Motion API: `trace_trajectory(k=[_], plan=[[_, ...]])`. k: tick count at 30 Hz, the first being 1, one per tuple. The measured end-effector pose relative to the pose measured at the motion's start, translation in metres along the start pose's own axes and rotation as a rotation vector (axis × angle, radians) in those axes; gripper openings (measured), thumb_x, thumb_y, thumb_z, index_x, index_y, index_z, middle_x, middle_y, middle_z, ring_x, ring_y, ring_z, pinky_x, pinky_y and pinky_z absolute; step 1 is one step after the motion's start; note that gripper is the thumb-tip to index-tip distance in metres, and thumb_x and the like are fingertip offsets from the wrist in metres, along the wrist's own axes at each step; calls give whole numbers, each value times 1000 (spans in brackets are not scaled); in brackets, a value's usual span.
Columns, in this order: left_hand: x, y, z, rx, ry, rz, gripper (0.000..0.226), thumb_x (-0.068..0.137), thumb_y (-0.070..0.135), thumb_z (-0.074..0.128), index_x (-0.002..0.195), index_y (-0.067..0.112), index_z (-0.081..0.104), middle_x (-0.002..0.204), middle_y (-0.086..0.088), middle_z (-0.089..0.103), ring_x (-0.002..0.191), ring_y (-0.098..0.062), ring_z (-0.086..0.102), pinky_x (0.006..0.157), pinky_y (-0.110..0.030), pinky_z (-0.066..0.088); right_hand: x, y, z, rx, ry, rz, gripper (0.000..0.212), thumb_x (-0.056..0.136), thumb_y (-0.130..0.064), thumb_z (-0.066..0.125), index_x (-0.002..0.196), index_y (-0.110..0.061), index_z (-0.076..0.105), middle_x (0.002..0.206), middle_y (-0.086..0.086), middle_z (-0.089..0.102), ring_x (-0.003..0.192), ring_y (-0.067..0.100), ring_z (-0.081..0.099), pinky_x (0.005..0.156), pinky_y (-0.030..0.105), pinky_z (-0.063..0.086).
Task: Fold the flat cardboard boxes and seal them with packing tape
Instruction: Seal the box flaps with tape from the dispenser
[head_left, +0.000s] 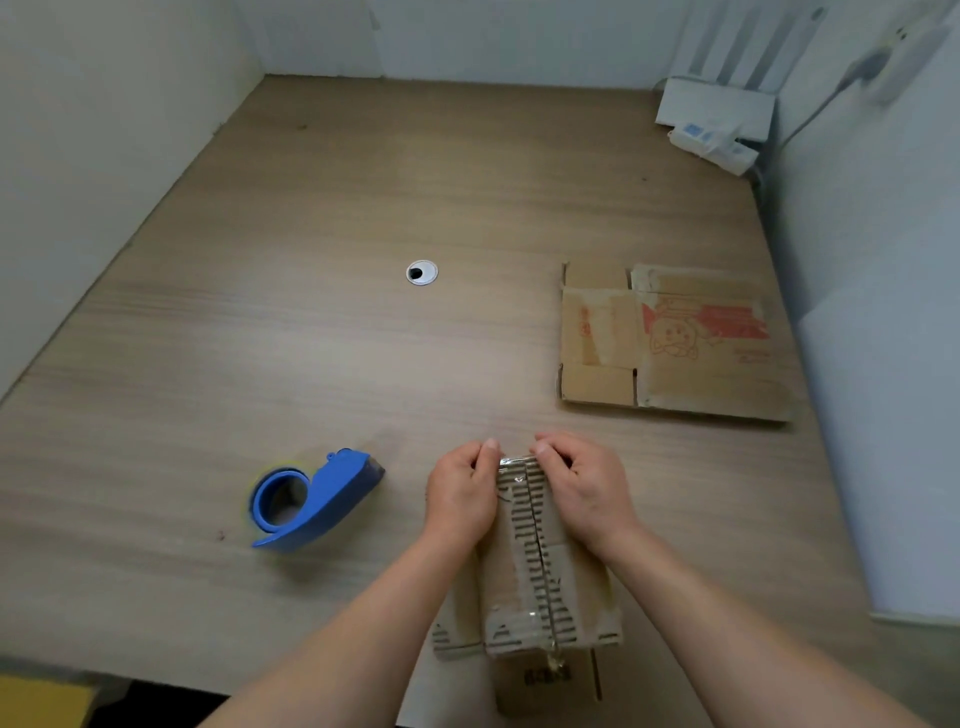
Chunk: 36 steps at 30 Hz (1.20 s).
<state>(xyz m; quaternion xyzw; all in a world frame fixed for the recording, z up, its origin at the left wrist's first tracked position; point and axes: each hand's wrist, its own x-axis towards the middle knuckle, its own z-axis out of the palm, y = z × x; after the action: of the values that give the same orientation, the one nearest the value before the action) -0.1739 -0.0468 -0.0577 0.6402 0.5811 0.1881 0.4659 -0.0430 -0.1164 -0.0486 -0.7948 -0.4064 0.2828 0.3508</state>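
Note:
A small folded cardboard box (524, 587) stands at the near edge of the table, its top flaps closed along a seam with dark striped print and clear tape. My left hand (460, 496) and my right hand (584, 491) sit on either side of the seam at the box's far end. The fingers of both hands are curled, and the thumbs pinch the shiny tape end at the far top edge. A blue tape dispenser (311, 499) lies on the table to the left of the box. A flat cardboard box (670, 343) with red print lies to the right.
The wooden table (311, 260) has a round cable grommet (422, 272) in its middle. White boxes (714, 122) sit in the far right corner beside a cable. White walls close in on the left, back and right.

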Motion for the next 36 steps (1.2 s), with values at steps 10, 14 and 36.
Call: trace_trajectory(k=[10, 14, 36], plan=[[6, 1, 7, -118, -18, -151, 37, 98, 28, 54, 71, 10, 72, 72, -8, 73, 78, -24, 68, 79, -39, 55, -12, 9, -1, 482, 100, 327, 22, 99, -14, 57, 88, -2, 72, 83, -3, 68, 77, 8, 58, 67, 7, 43], [9, 5, -6, -168, -220, -221, 49, 102, 45, 45, 140, 14, 51, 133, -1, 60, 128, -24, 53, 111, -39, 39, -9, 6, 0, 465, 48, 350, 25, 102, -18, 52, 95, -7, 73, 88, -4, 69, 82, 7, 60, 69, 8, 44], [-58, -25, 17, -535, 67, -232, 33, 102, 41, 48, 90, 14, 64, 86, 4, 65, 93, -18, 58, 84, -33, 47, -81, 29, -7, 338, 690, 645, 50, 94, -42, 39, 83, 2, 59, 86, 16, 60, 84, 31, 51, 76, 36, 33]])
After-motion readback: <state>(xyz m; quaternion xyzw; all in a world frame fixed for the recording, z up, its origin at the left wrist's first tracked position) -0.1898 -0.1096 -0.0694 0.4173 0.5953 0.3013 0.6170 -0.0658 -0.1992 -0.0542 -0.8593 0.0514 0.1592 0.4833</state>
